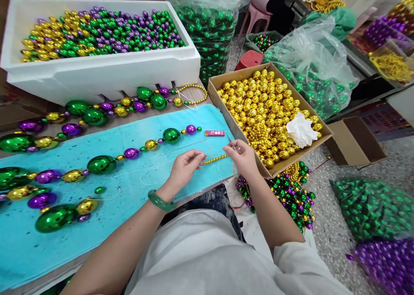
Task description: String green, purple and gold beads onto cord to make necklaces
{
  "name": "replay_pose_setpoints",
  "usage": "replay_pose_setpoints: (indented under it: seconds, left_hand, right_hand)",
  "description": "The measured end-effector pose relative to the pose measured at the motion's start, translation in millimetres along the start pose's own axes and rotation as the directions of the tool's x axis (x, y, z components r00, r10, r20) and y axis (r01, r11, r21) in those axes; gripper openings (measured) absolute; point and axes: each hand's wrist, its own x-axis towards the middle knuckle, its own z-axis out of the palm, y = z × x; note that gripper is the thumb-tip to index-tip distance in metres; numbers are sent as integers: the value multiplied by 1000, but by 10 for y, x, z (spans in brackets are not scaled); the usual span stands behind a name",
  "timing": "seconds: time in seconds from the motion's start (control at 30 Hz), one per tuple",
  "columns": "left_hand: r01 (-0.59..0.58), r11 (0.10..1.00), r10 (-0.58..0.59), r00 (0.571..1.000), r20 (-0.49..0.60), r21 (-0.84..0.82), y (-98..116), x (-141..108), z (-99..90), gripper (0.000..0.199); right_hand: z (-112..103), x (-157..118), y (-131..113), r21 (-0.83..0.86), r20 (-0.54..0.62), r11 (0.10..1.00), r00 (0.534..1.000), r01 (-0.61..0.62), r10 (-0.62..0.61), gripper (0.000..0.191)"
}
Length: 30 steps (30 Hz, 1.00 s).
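A short strand of small gold beads (216, 159) stretches between my two hands over the blue cloth (129, 211). The thumb and fingers of my left hand (187, 163) pinch one end of it. My right hand (242, 158) is closed around what look like slim metal scissors (230, 143), their tips pointing up and left. It also meets the strand's other end; whether it grips the beads cannot be made out. Just above the strand lies a red lighter (214, 133). A garland of green, purple and gold beads (101, 164) rests on the cloth, with thin white string (158, 161) nearby.
A white foam box (103, 73) of mixed beads stands at the back left. Beside my right hand, a cardboard box (299, 159) holds gold beads and a crumpled white tissue (301, 130). Another garland (93, 116) lies before the foam box. Bagged green beads (371, 206) sit at right.
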Motion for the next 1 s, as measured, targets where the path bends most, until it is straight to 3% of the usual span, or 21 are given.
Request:
replay_pose_setpoints:
  seconds: [0.1, 0.17, 0.27, 0.43, 0.57, 0.67, 0.77, 0.87, 0.93, 1.0]
  left_hand:
    - [14, 1000, -14, 1000, -9, -5, -67, -39, 12, 33]
    - [18, 1000, -19, 1000, -10, -11, -104, -56, 22, 33]
    - [17, 1000, -17, 1000, -19, -26, -139, -67, 24, 32]
    - [18, 998, -20, 999, -32, -60, -172, -74, 19, 31]
    - [25, 996, -27, 999, -30, -82, -195, -85, 35, 30]
    - [29, 996, -32, 999, -33, -85, -187, -92, 35, 29]
    - [28, 995, -31, 999, -38, -94, -166, -91, 7, 28]
    - [19, 994, -25, 998, -54, -104, -162, -74, -36, 27]
    - [11, 993, -20, 997, -70, -117, -172, -51, -60, 28]
    - [9, 991, -20, 996, -85, -135, -186, -23, -76, 28]
  right_hand:
    - [3, 189, -55, -473, 47, 881, 999, 21, 1, 17]
    - [55, 266, -87, -611, 161, 789, 986, 60, 49, 24]
    - [170, 303, -98, -663, 277, 738, 957, 126, 85, 35]
    - [396, 399, -14, -766, 146, 640, 986, 58, 86, 28]
    - [583, 547, 64, -797, 175, 599, 979, 79, 104, 25]
    - [608, 586, 64, -800, 173, 596, 979, 76, 108, 24]
    - [389, 478, -19, -678, 198, 729, 979, 94, 58, 18]
    - [-96, 199, -172, -414, 258, 900, 966, 133, -23, 14]
    - [-494, -47, -273, -333, 279, 932, 959, 145, -50, 17]
    - [-870, -290, -328, -364, 303, 926, 953, 100, 16, 19]
